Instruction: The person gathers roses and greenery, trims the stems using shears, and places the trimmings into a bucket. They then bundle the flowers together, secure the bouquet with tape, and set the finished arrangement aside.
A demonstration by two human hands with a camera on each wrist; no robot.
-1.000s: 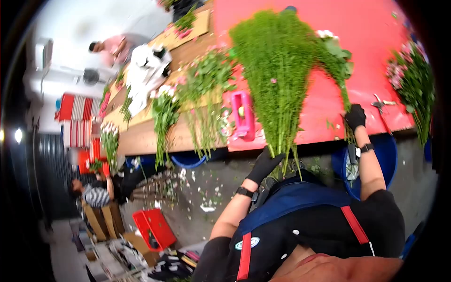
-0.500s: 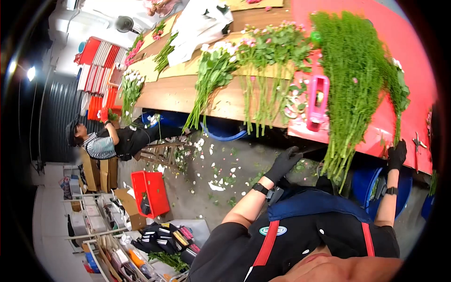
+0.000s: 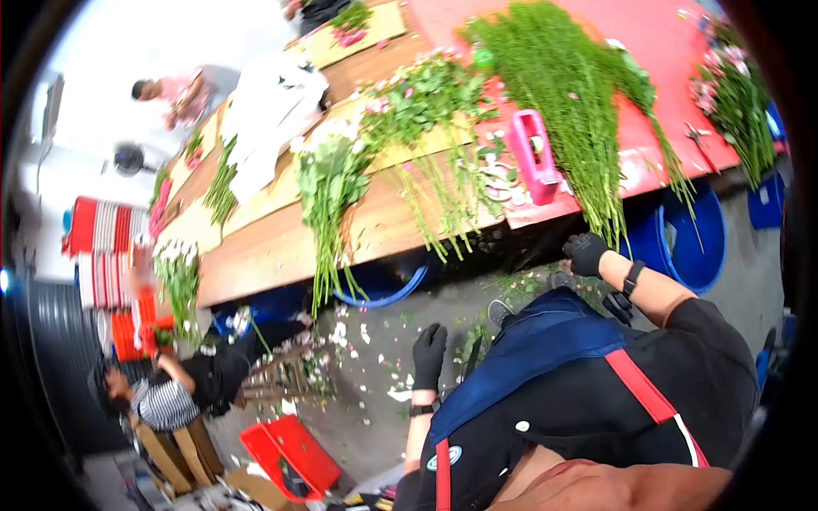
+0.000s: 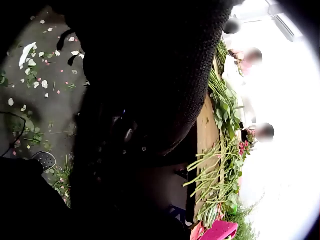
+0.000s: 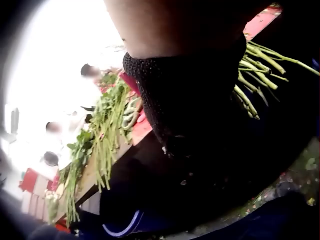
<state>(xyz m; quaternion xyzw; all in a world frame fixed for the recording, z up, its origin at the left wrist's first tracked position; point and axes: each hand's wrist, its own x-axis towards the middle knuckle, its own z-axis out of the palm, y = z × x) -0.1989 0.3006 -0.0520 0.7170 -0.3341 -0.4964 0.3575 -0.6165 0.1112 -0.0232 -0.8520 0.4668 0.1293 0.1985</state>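
Both gloved hands idle: left hand (image 3: 429, 351) hangs relaxed, right hand (image 3: 585, 252) curls empty below greenery (image 3: 573, 111), ungathered.

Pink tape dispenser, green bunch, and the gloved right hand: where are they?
pink tape dispenser (image 3: 535, 155), head view, its side wall.
green bunch (image 3: 562, 94), head view, mid foliage.
right hand (image 3: 585, 253), head view, back of glove.

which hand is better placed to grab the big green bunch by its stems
Right, probably. The right hand sits just below the stem ends of the green bunch at the edge of the red table. The left hand hangs open, low over the floor, away from the stems.
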